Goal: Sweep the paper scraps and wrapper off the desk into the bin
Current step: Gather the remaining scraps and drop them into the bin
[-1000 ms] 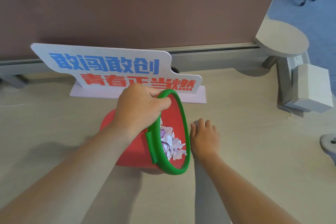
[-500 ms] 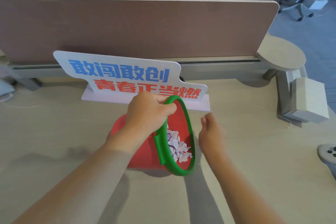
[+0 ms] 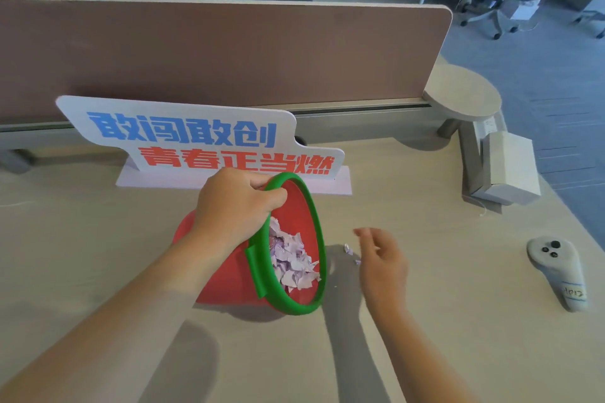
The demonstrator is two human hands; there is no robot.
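Note:
A red bin [image 3: 226, 285] with a green rim lies tipped on its side on the desk, mouth facing right. Several pale purple paper scraps [image 3: 291, 262] are heaped inside it. My left hand [image 3: 235, 203] grips the top of the green rim. My right hand [image 3: 383, 258] hovers just right of the bin's mouth, fingers apart and blurred, holding nothing. Two tiny paper scraps [image 3: 348, 249] lie on the desk between the bin and my right hand. No wrapper is visible.
A white sign [image 3: 196, 141] with blue and red characters stands behind the bin. A brown partition [image 3: 229, 52] closes the desk's back. A grey controller [image 3: 556, 271] lies at the right; a grey box [image 3: 507, 167] sits at the back right edge.
My right hand lifted off the desk at the bin's mouth and moved right, uncovering two small scraps. The bin stays tipped in my left hand. The view shifted upward.

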